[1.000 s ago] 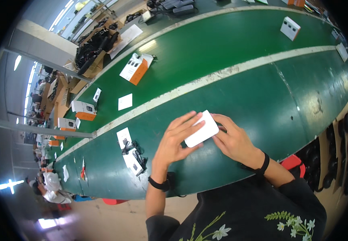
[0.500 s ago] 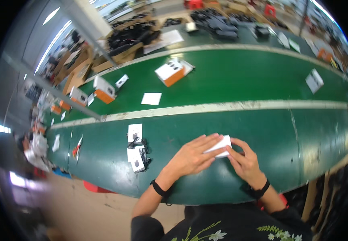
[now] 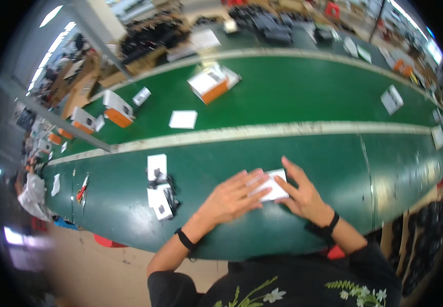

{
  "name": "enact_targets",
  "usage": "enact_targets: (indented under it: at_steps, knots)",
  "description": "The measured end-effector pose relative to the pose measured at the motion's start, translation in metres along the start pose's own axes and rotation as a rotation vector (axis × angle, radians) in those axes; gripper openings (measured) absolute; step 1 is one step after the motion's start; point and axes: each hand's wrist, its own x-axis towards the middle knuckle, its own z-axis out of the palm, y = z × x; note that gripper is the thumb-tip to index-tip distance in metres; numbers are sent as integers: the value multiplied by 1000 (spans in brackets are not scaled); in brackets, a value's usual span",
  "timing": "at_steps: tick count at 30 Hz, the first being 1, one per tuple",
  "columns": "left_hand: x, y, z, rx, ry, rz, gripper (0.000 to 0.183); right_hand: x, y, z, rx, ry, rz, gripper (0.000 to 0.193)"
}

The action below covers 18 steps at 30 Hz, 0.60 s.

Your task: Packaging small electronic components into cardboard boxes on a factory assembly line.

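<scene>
A flat white rectangular piece, like a folded paper or thin booklet [image 3: 276,190], lies on the green table before me. My left hand [image 3: 234,197] rests over its left part with fingers stretched out flat. At the right edge, my right hand [image 3: 306,194] has its fingers spread, index finger raised away and thumb side touching or close to the paper. Left of my hands are a white card [image 3: 157,165] and a small white box [image 3: 162,209], with black cables [image 3: 170,194] lying against them.
Beyond a pale rail [image 3: 221,137] runs a green belt carrying an orange-and-white box [image 3: 210,86], a white sheet [image 3: 183,119] and more boxes [image 3: 118,110] at left. Red-handled scissors [image 3: 82,192] lie on the table's left. A grey post [image 3: 52,112] slants across the left.
My right hand's fingers have opened away from the white paper, which now lies flatter. My left hand has flattened over it. The whole view has shifted slightly.
</scene>
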Motion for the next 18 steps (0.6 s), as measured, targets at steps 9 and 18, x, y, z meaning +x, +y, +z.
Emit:
enact_targets:
  at_steps: [9, 18]
  knots:
    - [12, 14, -7, 68, -27, -75, 59, 2, -9, -8, -171, -21, -31, 67]
    - [40, -34, 4, 63, -42, 140, 69, 21, 29, -17, 37, -46, 109, 75]
